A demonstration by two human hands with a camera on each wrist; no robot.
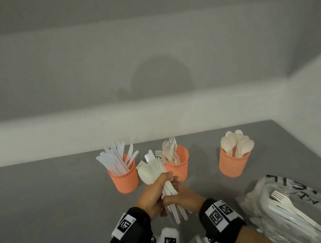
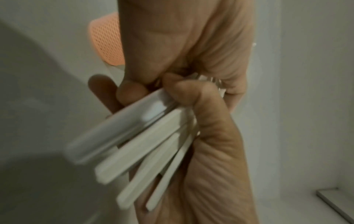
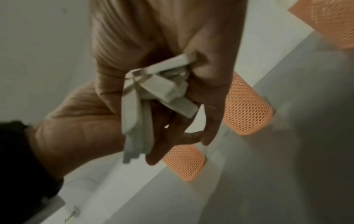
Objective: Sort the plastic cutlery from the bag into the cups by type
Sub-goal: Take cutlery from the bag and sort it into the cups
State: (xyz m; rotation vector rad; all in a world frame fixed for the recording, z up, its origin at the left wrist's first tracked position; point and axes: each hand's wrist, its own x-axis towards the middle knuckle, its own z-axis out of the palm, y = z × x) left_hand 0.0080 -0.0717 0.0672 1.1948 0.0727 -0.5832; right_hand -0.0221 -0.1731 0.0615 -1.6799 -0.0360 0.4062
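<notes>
Both hands hold one bundle of white plastic cutlery (image 1: 153,169) above the table's middle, heads pointing away from me. My left hand (image 1: 153,195) grips it near the heads. My right hand (image 1: 184,199) holds the handles lower down, thumb across them. The bundle shows a spoon bowl, fork tines and a knife blade. Behind it stand three orange mesh cups: one with knives (image 1: 124,180), one with forks (image 1: 179,167), one with spoons (image 1: 232,165). The left wrist view shows the fanned handles (image 2: 145,144). The right wrist view shows the handle ends (image 3: 164,87).
A crumpled clear plastic bag (image 1: 295,211) lies at the front right of the grey table (image 1: 41,206), with a fork (image 1: 285,204) and more white cutlery inside. A pale wall runs behind the cups and along the right side.
</notes>
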